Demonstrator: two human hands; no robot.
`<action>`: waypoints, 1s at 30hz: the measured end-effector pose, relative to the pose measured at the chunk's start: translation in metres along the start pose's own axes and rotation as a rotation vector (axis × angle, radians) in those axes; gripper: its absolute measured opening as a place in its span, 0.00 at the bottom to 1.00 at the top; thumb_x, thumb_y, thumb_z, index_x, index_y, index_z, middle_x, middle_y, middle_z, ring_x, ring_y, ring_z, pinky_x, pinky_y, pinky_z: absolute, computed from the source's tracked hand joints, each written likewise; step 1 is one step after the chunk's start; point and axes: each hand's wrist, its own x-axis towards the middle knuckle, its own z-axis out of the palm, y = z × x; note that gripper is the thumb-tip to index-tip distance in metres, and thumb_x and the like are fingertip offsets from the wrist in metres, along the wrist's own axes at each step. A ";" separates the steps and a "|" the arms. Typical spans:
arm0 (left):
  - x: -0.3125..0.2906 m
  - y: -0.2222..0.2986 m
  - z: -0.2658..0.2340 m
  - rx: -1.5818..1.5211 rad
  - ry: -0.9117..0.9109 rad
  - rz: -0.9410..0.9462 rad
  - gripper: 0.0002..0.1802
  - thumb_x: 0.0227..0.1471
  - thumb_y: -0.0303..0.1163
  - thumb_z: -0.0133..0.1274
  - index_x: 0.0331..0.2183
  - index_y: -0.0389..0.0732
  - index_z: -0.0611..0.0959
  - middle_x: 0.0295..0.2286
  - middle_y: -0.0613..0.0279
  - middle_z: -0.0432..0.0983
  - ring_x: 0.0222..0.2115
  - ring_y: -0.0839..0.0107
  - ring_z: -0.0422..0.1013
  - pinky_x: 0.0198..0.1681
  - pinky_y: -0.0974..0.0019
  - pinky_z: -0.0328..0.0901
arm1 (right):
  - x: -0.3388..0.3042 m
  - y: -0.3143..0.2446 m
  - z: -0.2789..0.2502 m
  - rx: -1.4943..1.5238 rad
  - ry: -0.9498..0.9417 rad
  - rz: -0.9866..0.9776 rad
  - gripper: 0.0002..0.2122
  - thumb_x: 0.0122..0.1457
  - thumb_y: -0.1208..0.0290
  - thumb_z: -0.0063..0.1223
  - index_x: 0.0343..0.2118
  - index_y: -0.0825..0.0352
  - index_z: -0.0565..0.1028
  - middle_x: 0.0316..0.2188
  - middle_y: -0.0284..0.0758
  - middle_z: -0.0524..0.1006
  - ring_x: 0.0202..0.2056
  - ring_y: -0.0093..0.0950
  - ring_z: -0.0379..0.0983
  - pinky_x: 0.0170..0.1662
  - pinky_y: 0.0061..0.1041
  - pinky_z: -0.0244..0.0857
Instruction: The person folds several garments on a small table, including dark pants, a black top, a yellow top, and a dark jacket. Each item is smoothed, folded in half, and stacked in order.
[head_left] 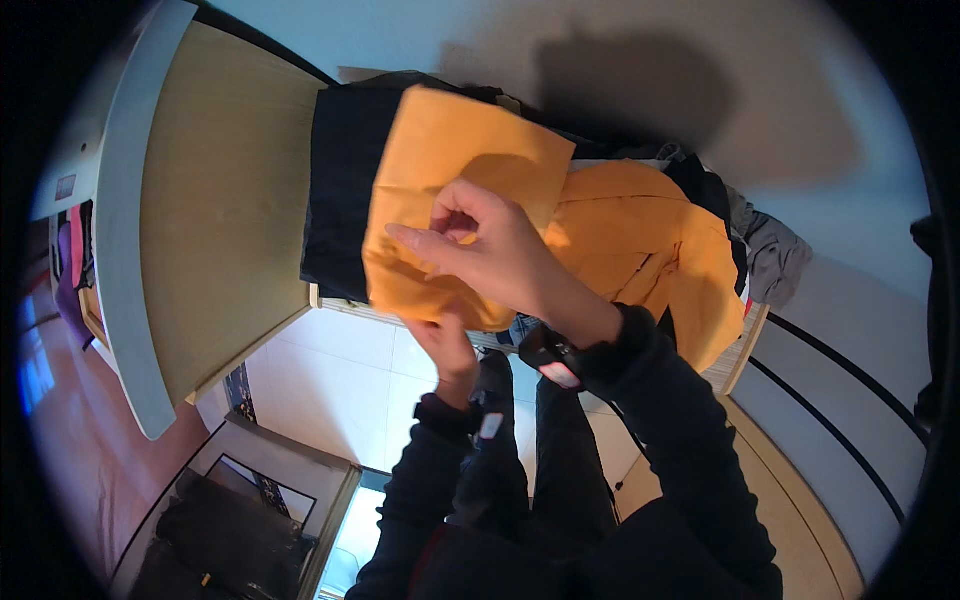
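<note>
Orange cloth (480,130) overlaps dark folded cloth (343,190); wooden panel (230,180) bounds left, tiled floor (335,350) opens below. Right hand (490,245) loosely curled, empty; left hand (448,348) at cloth's near edge, grasp indeterminable.

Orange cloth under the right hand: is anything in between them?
Nothing that I can see. The right hand is over the orange cloth, with no other thing showing between, though I can't tell whether they touch. The left hand is at its lower edge.

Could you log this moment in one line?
left hand: at orange cloth, near edge, grip unclear | right hand: curled, over it | left of it: dark cloth
</note>
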 end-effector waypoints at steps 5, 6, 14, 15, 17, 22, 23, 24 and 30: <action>0.039 0.000 -0.027 -0.049 0.049 -0.452 0.21 0.59 0.25 0.50 0.52 0.32 0.67 0.51 0.57 0.66 0.49 0.72 0.65 0.55 0.69 0.59 | -0.006 0.075 -0.006 -0.147 0.544 0.103 0.12 0.59 0.63 0.58 0.33 0.67 0.70 0.30 0.35 0.74 0.31 0.26 0.72 0.33 0.25 0.67; 0.041 0.000 -0.025 -0.040 0.096 -0.440 0.19 0.59 0.26 0.50 0.51 0.32 0.69 0.50 0.58 0.67 0.48 0.73 0.66 0.54 0.70 0.59 | -0.014 0.089 -0.014 -0.122 0.641 0.246 0.12 0.59 0.64 0.57 0.33 0.67 0.70 0.31 0.34 0.74 0.32 0.27 0.72 0.34 0.24 0.66; 0.043 0.015 -0.001 0.001 0.109 -0.278 0.17 0.61 0.29 0.50 0.50 0.33 0.71 0.46 0.60 0.71 0.47 0.74 0.68 0.51 0.71 0.62 | 0.004 0.102 -0.063 -0.333 0.605 0.003 0.13 0.61 0.62 0.53 0.42 0.66 0.73 0.39 0.37 0.72 0.41 0.32 0.67 0.47 0.29 0.61; 0.047 0.016 0.000 0.008 0.126 -0.324 0.18 0.61 0.29 0.50 0.50 0.33 0.70 0.46 0.60 0.71 0.47 0.74 0.67 0.51 0.70 0.62 | 0.021 0.098 -0.068 -0.466 0.585 0.009 0.14 0.60 0.61 0.53 0.42 0.65 0.74 0.40 0.37 0.72 0.43 0.34 0.66 0.48 0.32 0.59; 0.054 0.018 0.002 0.020 0.195 -0.401 0.19 0.61 0.30 0.50 0.51 0.32 0.71 0.47 0.61 0.71 0.47 0.73 0.68 0.51 0.69 0.62 | 0.052 0.095 -0.077 -0.745 0.488 -0.097 0.14 0.58 0.59 0.54 0.42 0.64 0.74 0.41 0.36 0.73 0.47 0.37 0.63 0.51 0.37 0.56; 0.051 0.025 0.008 0.149 0.154 -0.306 0.17 0.61 0.31 0.49 0.49 0.30 0.75 0.44 0.61 0.73 0.45 0.74 0.69 0.50 0.70 0.62 | 0.078 0.103 -0.079 -0.914 0.436 -0.030 0.13 0.57 0.57 0.55 0.37 0.62 0.73 0.36 0.36 0.72 0.47 0.39 0.60 0.51 0.43 0.52; 0.049 0.026 0.008 0.144 0.078 -0.250 0.17 0.62 0.31 0.48 0.49 0.30 0.75 0.44 0.61 0.74 0.44 0.74 0.69 0.49 0.70 0.62 | 0.077 0.104 -0.079 -0.935 0.444 -0.046 0.13 0.57 0.57 0.55 0.35 0.62 0.72 0.34 0.36 0.72 0.46 0.39 0.60 0.50 0.43 0.52; 0.046 0.027 0.007 0.160 0.015 -0.239 0.17 0.62 0.31 0.48 0.49 0.30 0.76 0.44 0.61 0.74 0.43 0.74 0.69 0.49 0.71 0.62 | 0.075 0.105 -0.081 -0.876 0.444 -0.089 0.12 0.58 0.57 0.54 0.35 0.61 0.71 0.33 0.36 0.72 0.45 0.39 0.61 0.49 0.43 0.52; 0.046 0.013 0.003 0.086 -0.016 -0.403 0.21 0.64 0.31 0.42 0.56 0.33 0.69 0.49 0.60 0.71 0.45 0.74 0.68 0.48 0.72 0.62 | 0.069 0.102 -0.100 -0.833 0.335 0.020 0.12 0.61 0.57 0.53 0.36 0.60 0.69 0.33 0.35 0.71 0.42 0.35 0.61 0.49 0.35 0.52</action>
